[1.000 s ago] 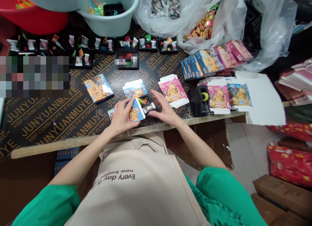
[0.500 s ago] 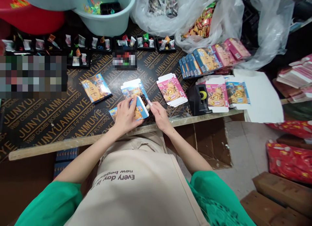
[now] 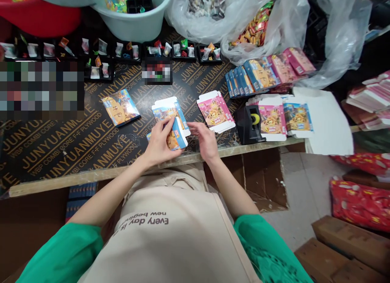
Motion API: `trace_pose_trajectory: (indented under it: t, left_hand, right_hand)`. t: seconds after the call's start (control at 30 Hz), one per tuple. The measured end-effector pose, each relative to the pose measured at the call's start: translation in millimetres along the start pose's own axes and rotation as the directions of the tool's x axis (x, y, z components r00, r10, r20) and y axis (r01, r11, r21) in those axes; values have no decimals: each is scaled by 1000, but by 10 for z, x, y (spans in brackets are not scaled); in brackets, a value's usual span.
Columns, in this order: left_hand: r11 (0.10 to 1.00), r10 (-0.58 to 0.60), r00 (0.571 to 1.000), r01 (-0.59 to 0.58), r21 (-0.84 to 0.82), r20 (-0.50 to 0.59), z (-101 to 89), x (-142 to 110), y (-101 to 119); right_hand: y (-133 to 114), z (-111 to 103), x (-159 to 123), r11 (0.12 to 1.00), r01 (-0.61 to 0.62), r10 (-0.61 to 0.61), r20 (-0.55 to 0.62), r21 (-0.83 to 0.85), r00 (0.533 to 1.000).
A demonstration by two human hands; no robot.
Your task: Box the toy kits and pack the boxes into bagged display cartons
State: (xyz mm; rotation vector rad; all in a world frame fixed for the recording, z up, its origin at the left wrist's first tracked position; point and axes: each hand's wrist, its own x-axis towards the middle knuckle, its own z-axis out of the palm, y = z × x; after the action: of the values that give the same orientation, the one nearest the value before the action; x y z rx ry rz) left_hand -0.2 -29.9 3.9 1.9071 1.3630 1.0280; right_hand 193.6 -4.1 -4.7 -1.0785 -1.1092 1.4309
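Observation:
My left hand [image 3: 161, 141] grips a small blue printed carton [image 3: 178, 137] near the table's front edge, thumb and fingers around it. My right hand [image 3: 206, 140] is just to the right of the carton's end, apart from it, with fingers extended and nothing visible in them. Behind the held carton lie blue cartons with white flaps [image 3: 166, 108], partly covered by my left hand. A closed blue carton [image 3: 120, 107] rests to the left. On the right are flattened pink cartons [image 3: 215, 111].
A black tape dispenser [image 3: 248, 126] stands right of the pink cartons. Filled black trays [image 3: 97, 73] line the back, before a pale tub [image 3: 131, 27] and plastic bags [image 3: 198, 29]. A stack of cartons [image 3: 258, 73] sits back right, white sheets [image 3: 330, 124] below it.
My right hand has drawn back from the carton's end and its fingers have straightened. The dark tray and its contents seen at that end are out of sight now.

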Motion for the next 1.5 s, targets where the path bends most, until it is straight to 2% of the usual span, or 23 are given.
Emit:
trace_pose_trajectory:
  t: [0.03, 0.07, 0.13, 0.17, 0.23, 0.27, 0.37, 0.47, 0.53, 0.67, 0.77, 0.83, 0.93, 1.07, 1.13, 1.2, 1.27, 1.33, 1.43, 1.5]
  left_hand:
    - [984, -9, 1000, 11, -179, 16, -16, 36, 10]
    - [927, -33, 998, 47, -372, 46, -24, 69, 20]
    - [697, -139, 981, 195, -690, 137, -12, 108, 37]
    - [558, -216, 959, 274, -783, 182, 5, 112, 40]
    - [343, -381, 894, 375, -861, 237, 47, 94, 34]
    - [287, -447, 861, 396, -872, 244, 63, 77, 28]
    - [212, -590, 773, 429, -878, 236, 69, 42, 34]
    - [177, -673, 698, 473, -863, 245, 38, 80, 112]
    - [203, -687, 698, 454, -867, 205, 28, 146, 186]
    - [276, -674, 734, 353, -894, 82, 40, 282, 274]
    - [290, -638, 766, 336, -896, 81, 35, 320, 260]
    - [319, -614, 786, 332, -888, 73, 14, 314, 236]
    - [376, -615, 788, 339, -862, 41, -30, 279, 217]
    - [349, -626, 775, 375, -859, 85, -62, 190, 232]
    - [394, -592, 803, 363, -844, 69, -67, 137, 232]
    - [542, -497, 868, 299, -785, -12, -81, 90, 211]
    - [712, -339, 936, 191, -676, -92, -115, 51, 180]
    - [828, -159, 982, 76, -556, -103, -170, 19, 158]
    - [932, 47, 997, -63, -357, -54, -266, -17, 178]
    - [973, 103, 994, -106, -206, -25, -313, -25, 227]
  right_hand:
    - [-41, 5, 27, 998, -28, 31, -47, 59, 998]
    - [-82, 21, 52, 990, -69, 77, -64, 120, 995]
    - [-154, 83, 83, 962, -160, 170, -27, 223, 985]
    - [-185, 122, 89, 948, -190, 197, -3, 254, 980]
    - [-230, 196, 90, 938, -201, 210, 0, 281, 978]
    - [-243, 224, 89, 941, -193, 206, -18, 277, 978]
    - [-245, 263, 94, 961, -168, 195, -106, 220, 975]
    - [-219, 251, 95, 977, -150, 179, -192, 154, 965]
    - [-215, 221, 81, 977, -153, 180, -195, 149, 964]
    - [-246, 129, 28, 938, -175, 227, -146, 299, 963]
    - [-234, 98, 7, 928, -188, 238, -125, 322, 963]
    - [-189, 106, 9, 945, -140, 190, -144, 297, 971]
    - [-97, 127, 6, 962, -71, 125, -197, 263, 972]
    - [-35, 130, -50, 977, -37, 72, -165, 208, 984]
    - [-42, 139, -80, 986, -15, 42, -155, 168, 987]
    - [-53, 163, -93, 991, 4, 19, -171, 135, 985]
    - [-49, 186, -92, 988, 29, -1, -181, 153, 984]
    - [-25, 185, -85, 974, 73, -40, -157, 212, 987]
    - [18, 99, -80, 962, 133, -119, -73, 238, 990]
    - [19, 1, -78, 977, 171, -171, -6, 130, 985]
